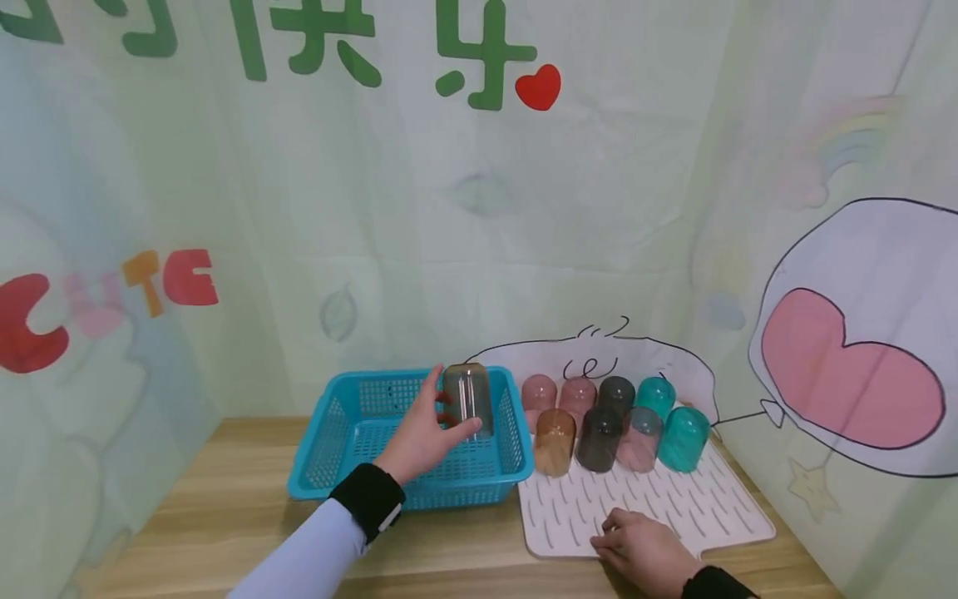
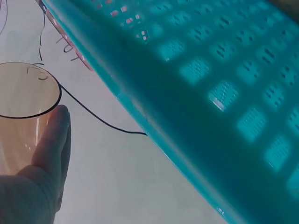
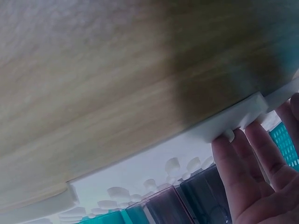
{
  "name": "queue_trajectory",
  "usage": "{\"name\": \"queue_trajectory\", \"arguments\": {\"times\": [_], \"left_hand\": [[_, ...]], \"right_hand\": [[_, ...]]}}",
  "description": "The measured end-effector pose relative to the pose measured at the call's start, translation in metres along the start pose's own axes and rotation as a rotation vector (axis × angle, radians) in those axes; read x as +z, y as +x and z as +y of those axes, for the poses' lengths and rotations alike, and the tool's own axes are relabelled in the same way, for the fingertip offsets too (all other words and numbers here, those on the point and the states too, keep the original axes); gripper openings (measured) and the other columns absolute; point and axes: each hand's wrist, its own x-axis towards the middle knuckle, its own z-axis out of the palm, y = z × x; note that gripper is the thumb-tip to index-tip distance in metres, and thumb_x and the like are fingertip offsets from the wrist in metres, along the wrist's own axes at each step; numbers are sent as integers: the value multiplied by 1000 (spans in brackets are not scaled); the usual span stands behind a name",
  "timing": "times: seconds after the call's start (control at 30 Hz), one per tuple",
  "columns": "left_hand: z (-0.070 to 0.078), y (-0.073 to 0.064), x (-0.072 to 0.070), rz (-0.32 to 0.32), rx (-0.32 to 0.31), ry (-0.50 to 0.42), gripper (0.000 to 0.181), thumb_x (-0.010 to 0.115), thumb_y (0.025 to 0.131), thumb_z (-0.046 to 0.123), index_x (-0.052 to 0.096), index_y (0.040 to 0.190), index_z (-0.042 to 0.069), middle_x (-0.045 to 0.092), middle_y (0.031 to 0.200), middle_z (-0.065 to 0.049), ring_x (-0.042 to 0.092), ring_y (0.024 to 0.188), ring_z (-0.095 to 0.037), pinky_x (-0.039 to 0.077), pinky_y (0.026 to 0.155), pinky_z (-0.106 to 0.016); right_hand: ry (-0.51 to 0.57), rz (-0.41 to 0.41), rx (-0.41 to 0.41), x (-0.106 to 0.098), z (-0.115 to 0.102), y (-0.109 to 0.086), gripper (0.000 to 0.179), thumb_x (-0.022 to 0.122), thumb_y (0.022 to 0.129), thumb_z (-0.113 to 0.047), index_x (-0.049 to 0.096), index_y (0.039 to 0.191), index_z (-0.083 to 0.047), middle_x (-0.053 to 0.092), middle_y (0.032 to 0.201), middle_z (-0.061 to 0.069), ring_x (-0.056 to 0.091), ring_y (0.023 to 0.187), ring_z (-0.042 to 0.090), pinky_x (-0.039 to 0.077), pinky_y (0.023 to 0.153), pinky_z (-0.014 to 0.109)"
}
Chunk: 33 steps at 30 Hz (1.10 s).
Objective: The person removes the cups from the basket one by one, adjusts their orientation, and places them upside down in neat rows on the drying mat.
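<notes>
My left hand (image 1: 424, 433) grips a see-through brownish cup (image 1: 468, 403) over the right part of a blue plastic basket (image 1: 352, 491). In the left wrist view the cup (image 2: 21, 135) looks amber, its rim facing up, with a finger of the left hand (image 2: 32, 191) along its side. My right hand (image 1: 645, 549) rests at the front edge of a white draining board (image 1: 569, 524), fingers loosely bent. The right wrist view has the fingertips (image 3: 224, 144) touching that edge. Several tinted cups, among them an amber one (image 1: 555, 445) and a teal one (image 1: 684, 441), stand upside down on the board.
The basket stands directly left of the board on a wooden table (image 1: 247, 491). Cups fill the board's back part in two rows, including a dark grey one (image 1: 599, 441) and a pink one (image 1: 539, 391). A printed cloth (image 1: 599, 233) hangs behind the table.
</notes>
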Motion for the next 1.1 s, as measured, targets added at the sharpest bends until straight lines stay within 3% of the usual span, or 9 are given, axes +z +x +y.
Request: {"name": "queue_trajectory", "arguments": {"times": [0.43,0.77,1.1], "left_hand": [[-5,-29,17,-46,-3,-47,104,74,78,49,4,152,26,46,133,-12,54,104,-27,57,76,-42],[11,-30,22,-64,28,-59,102,73,79,49,3,151,29,45,133,-10,53,104,-25,56,81,-42],[8,-36,33,-83,40,-75,103,73,79,50,4,151,28,43,134,-13,53,104,-25,55,84,-43]], "right_hand": [[-13,-4,-11,6,-4,-7,17,69,87,-30,75,100,-22,57,87,-13,48,73,-1,54,66,30],[-22,6,24,-6,-5,-2,19,69,87,-25,74,105,-23,60,92,-9,52,78,3,56,72,35],[-14,-22,42,0,-5,-6,20,65,89,-24,73,107,-24,61,96,-8,53,80,3,56,75,36]]}}
